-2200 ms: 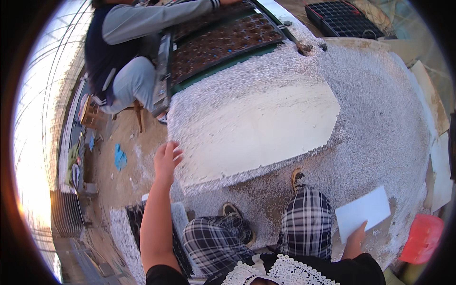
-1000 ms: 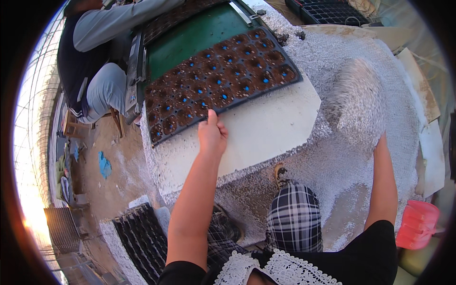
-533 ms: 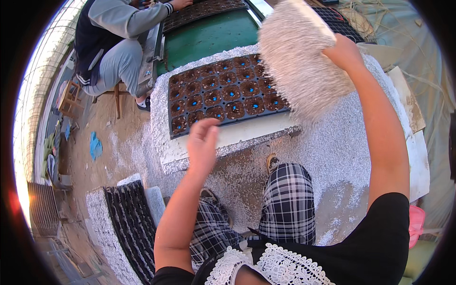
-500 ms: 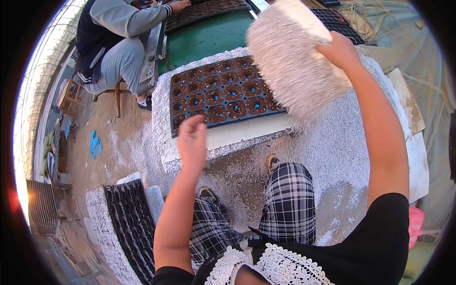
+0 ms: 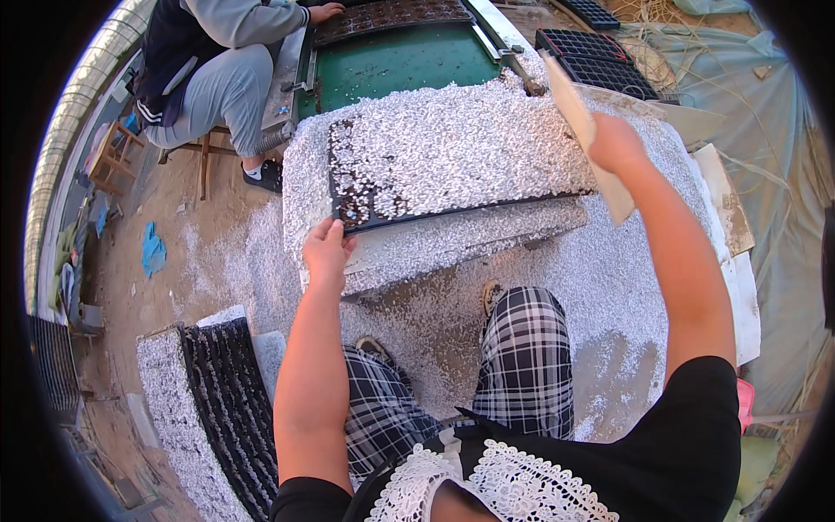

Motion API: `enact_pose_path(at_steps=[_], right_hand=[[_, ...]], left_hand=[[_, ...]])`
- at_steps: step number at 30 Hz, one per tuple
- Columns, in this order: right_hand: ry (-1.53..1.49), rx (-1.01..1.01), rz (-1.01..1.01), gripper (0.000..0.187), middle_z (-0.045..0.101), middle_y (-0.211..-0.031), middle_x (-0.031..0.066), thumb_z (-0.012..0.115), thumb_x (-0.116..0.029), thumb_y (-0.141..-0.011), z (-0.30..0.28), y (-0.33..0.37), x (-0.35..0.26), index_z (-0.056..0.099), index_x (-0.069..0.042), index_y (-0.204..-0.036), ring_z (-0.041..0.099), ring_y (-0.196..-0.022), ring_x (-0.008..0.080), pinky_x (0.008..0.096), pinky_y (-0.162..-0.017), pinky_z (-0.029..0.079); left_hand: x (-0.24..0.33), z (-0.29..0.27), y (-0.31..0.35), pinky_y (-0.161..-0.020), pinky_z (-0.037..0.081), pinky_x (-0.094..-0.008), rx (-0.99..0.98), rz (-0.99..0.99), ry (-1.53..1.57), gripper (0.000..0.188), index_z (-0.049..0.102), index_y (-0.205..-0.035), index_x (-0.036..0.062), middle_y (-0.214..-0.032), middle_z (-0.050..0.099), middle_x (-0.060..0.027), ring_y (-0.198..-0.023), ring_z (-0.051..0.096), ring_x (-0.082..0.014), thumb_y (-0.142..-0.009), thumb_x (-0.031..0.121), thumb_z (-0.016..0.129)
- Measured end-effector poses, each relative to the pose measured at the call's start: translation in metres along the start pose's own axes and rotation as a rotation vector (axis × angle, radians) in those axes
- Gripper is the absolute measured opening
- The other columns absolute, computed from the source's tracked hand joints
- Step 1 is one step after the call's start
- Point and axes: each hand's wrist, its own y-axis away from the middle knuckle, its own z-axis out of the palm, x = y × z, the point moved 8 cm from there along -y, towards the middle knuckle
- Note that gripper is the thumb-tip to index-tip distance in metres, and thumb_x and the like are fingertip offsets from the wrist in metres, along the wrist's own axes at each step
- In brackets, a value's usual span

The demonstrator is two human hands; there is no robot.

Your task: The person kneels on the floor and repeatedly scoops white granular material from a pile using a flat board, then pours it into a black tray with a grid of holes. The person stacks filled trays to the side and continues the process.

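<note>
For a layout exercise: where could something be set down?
Mostly bare: flat green surface between far black soil tray and white granules; brown dirt floor between crumpled blue scrap and wooden stool. Crowded: near black granule-strewn tray, left hand and right hand at its ends.

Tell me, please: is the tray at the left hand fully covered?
Not fully: white granules hide most of the tray, but dark cells show near the left hand.

No lettering, numbers or signs seem legible at this distance.
</note>
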Motion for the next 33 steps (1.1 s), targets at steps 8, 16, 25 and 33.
enact_pose_path(at_steps=[8,16,25,33], right_hand=[[-0.017,-0.008,-0.324,0.013,0.063,-0.079,0.0121,0.055,-0.011,-0.075,0.024,0.020,-0.216,0.060,-0.007,-0.086,0.062,-0.075,0.0273,0.0380,-0.064,0.049],[-0.204,-0.114,-0.848,0.016,0.060,-0.076,0.0154,0.052,-0.011,-0.070,0.028,0.151,-0.363,0.058,-0.001,-0.082,0.060,-0.069,0.0295,0.0375,-0.057,0.049],[-0.416,0.146,-0.779,0.021,0.058,-0.073,0.0181,0.056,-0.013,-0.072,-0.064,0.121,-0.247,0.054,0.000,-0.089,0.061,-0.068,0.0292,0.0366,-0.057,0.049],[-1.313,-0.406,-0.153,0.042,0.061,-0.086,0.0167,0.064,-0.023,-0.071,0.091,0.019,-0.221,0.054,0.007,-0.098,0.060,-0.073,0.0231,0.0319,-0.064,0.049]], left_hand=[[-0.003,0.016,0.029,-0.072,0.050,-0.0286,-0.114,-0.090,0.058,0.033,0.039,-0.119,-0.0039,-0.101,0.053,-0.0114,-0.082,0.057,-0.0186,-0.088,0.009,0.041],[0.011,0.024,0.034,-0.070,0.048,-0.0288,-0.231,-0.090,0.021,0.035,0.040,-0.120,-0.0001,-0.098,0.052,-0.0069,-0.076,0.054,-0.0155,-0.087,0.010,0.039],[0.003,-0.012,0.025,-0.082,0.041,-0.0375,-0.073,-0.135,0.138,0.038,0.034,-0.124,0.0028,-0.112,0.044,-0.0111,-0.095,0.047,-0.0212,-0.090,0.020,0.035],[-0.007,0.017,0.007,-0.078,0.042,-0.0353,-0.128,-0.121,0.282,0.045,0.036,-0.124,0.0043,-0.107,0.048,-0.0103,-0.091,0.050,-0.0201,-0.090,0.034,0.037]])
